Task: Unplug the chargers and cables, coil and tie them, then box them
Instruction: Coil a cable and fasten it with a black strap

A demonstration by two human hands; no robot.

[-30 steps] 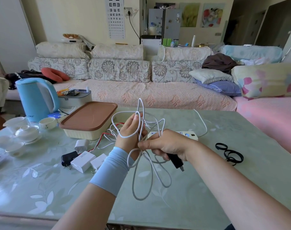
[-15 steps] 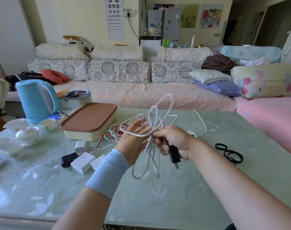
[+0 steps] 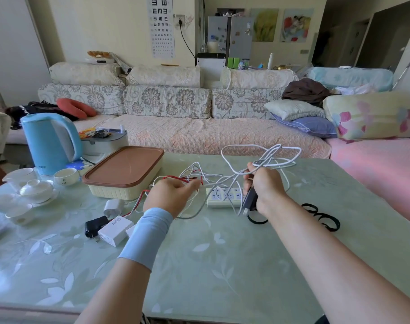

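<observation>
My right hand (image 3: 265,187) is shut on a loose bundle of white cable (image 3: 273,157), whose loops stick up to the right above the fist. A black plug end (image 3: 249,199) hangs below that hand. My left hand (image 3: 173,195), with a blue wrist sleeve, hovers palm down with fingers apart over tangled red and white wires (image 3: 190,177), holding nothing. A white power strip (image 3: 222,197) lies between the hands. Left of my forearm lie a white charger (image 3: 116,226), a black charger (image 3: 95,226) and a small white plug (image 3: 112,205). The cream box with a brown lid (image 3: 126,171) is closed.
Black tie loops (image 3: 323,216) lie on the glass-topped table (image 3: 211,265) right of my right arm, and one (image 3: 257,219) under the wrist. A blue kettle (image 3: 49,141) and a white tea set (image 3: 31,190) stand at the left. A sofa runs behind the table.
The white cable bundle came off my left hand and moved right and up with my right hand. My left hand dropped toward the wires on the table.
</observation>
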